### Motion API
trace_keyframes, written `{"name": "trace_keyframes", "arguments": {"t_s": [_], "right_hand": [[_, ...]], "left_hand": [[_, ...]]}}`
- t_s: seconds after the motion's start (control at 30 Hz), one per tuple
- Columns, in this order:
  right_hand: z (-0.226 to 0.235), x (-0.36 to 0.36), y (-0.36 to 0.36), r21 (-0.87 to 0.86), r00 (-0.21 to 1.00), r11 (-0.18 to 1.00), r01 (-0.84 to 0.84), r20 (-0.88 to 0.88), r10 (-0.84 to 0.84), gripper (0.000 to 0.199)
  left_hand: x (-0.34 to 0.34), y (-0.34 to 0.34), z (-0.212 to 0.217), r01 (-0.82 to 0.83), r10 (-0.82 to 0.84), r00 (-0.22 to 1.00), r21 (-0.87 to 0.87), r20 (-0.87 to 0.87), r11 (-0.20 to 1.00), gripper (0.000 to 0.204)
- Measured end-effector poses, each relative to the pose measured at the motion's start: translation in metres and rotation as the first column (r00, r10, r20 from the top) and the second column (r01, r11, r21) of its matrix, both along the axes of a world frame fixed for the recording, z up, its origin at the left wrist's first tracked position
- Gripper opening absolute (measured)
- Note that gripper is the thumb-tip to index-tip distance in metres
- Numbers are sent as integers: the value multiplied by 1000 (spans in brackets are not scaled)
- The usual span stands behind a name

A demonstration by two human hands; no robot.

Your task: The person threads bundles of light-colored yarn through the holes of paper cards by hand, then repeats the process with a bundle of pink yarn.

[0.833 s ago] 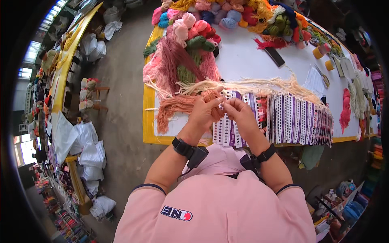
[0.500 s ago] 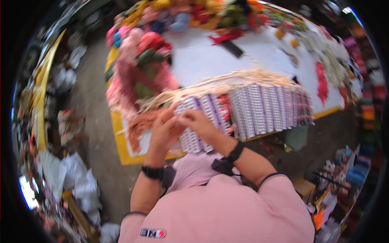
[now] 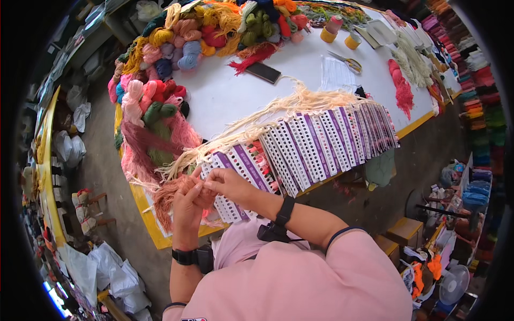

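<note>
My left hand (image 3: 188,206) is closed with brownish-pink yarn (image 3: 165,199) running up against its fingers. The thumb and fingertips of my right hand (image 3: 230,184) are pinched together, meeting the left fingertips. What lies between the right fingers is too small to make out. Just beyond and beside both hands, a white-and-purple card with rows of punched holes (image 3: 227,160) lies at the table's near edge. Several similar cards (image 3: 316,142) overlap in a row to the right. Cream yarn strands (image 3: 278,109) trail from their far ends, and red and pink tufts show between some cards.
Colourful yarn skeins (image 3: 190,53) are heaped along the far left of the white, yellow-edged table (image 3: 214,96). A black phone (image 3: 262,72), scissors (image 3: 350,63) and thread cones (image 3: 331,29) lie farther back. At the right, a fan (image 3: 454,283) stands by boxes (image 3: 404,231).
The view has shifted and become sharper. My hands remain together at the left end of the cards, now slightly lower in the picture and beside the brownish-pink yarn.
</note>
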State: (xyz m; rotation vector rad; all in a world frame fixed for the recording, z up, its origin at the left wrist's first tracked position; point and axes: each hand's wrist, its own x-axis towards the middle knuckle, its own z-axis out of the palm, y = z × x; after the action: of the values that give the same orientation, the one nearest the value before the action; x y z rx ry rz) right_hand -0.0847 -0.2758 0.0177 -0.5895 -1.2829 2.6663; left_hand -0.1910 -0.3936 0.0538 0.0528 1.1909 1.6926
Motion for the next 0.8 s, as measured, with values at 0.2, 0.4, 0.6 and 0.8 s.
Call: {"name": "trace_keyframes", "arguments": {"t_s": [0.2,0.4,0.6,0.8], "right_hand": [[-1,1,5,-8,1000,1000,-6,30,6,12],[13,-2,-2,130,998,991,-36,48,30,13],[19,-2,-11,211,998,977,-33,67,19,11],[16,-6,-14,160,986,986,-41,166,14,16]], "left_hand": [[-3,-5,-6,40,-42,999,81,25,996,50],[0,-13,-4,-41,43,999,53,-28,998,49],[2,-21,-2,-39,36,999,97,32,995,48],[-3,-26,-2,-48,54,996,81,-70,996,47]]}}
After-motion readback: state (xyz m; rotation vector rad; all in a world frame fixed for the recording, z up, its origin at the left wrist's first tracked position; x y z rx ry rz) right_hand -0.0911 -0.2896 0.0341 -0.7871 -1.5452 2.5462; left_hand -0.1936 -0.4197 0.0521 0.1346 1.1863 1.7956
